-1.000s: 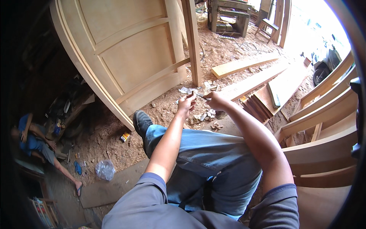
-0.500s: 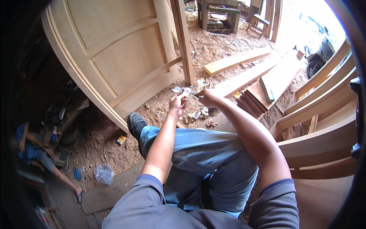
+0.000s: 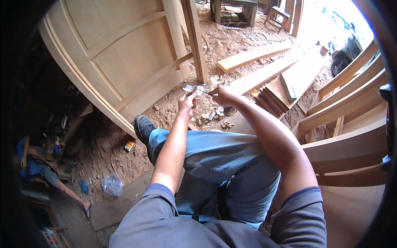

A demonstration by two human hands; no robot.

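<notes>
My left hand (image 3: 187, 104) is out over my raised knee, its fingers pinched around a small piece that I cannot make out clearly. Beside it, my right hand (image 3: 224, 96) is closed on a slim tool with a dark handle and a thin pale tip (image 3: 205, 91). That tip points left toward the fingers of my left hand; whether it touches the small piece is too small to tell. Below the hands, wood scraps (image 3: 216, 113) and pale shavings lie on the floor. My crossed leg in blue jeans (image 3: 219, 151) is under my forearms.
A large wooden panel door (image 3: 134, 53) stands at the left, by an upright post (image 3: 195, 45). Planks (image 3: 254, 56) and stacked boards (image 3: 271, 101) lie ahead right. Curved wooden frames (image 3: 343, 146) fill the right side. Another person (image 3: 37, 161) sits at far left, near a plastic bag (image 3: 112, 184).
Both hands have shifted slightly up and left in the picture, along with most of the scene. The tool's tip and the left fingers have changed angle a little; both hands keep their grip.
</notes>
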